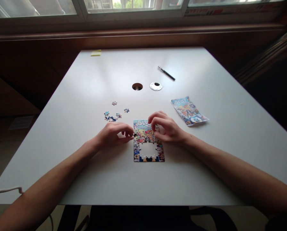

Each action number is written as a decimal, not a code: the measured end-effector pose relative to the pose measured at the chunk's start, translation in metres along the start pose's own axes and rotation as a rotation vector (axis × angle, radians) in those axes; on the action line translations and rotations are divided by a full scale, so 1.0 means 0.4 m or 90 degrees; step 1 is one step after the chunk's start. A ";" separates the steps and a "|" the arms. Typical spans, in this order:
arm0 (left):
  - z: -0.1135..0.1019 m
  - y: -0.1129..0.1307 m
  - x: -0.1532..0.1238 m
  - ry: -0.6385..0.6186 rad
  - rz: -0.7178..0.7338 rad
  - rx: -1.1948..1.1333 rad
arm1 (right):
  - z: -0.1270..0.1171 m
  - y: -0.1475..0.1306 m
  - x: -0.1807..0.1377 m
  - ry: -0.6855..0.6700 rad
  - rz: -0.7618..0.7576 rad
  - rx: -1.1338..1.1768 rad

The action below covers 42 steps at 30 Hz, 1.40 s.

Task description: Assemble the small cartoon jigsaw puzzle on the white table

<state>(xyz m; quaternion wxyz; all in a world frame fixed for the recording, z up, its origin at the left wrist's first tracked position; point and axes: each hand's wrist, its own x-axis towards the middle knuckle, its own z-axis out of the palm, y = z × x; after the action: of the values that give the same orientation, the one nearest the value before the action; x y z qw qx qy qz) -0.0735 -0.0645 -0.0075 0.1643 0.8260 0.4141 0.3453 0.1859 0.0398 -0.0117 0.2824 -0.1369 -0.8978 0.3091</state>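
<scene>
A small colourful jigsaw puzzle (148, 141) lies on the white table (85, 160), with a gap in its lower middle. My left hand (113, 134) rests at the puzzle's left edge, fingers pinched together against the edge pieces. My right hand (166, 126) curls over the upper right corner, fingertips pressing on the pieces there. Several loose puzzle pieces (113, 114) lie scattered just beyond my left hand.
A printed puzzle wrapper (189, 110) lies to the right. Farther back are a black pen (166, 73), a round cable hole (137, 86), its white cover (156, 86) and a yellow sticky pad (95, 53). A white cable (6, 191) hangs at the near left edge.
</scene>
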 end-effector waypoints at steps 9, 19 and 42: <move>0.020 0.022 0.016 -0.010 0.016 -0.048 | 0.048 -0.001 -0.018 -0.012 -0.110 -0.119; 0.029 0.021 0.017 -0.001 0.037 -0.081 | 0.058 -0.023 -0.012 0.041 -0.192 -0.158; 0.011 0.023 0.017 -0.048 0.045 -0.109 | 0.041 -0.030 -0.003 -0.077 -0.185 -0.085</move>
<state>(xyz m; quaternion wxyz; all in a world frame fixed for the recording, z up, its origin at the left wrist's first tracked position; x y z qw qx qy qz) -0.0622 -0.0643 -0.0026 0.2377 0.8355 0.3468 0.3538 0.1762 0.0223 -0.0153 0.2597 -0.0051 -0.9420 0.2125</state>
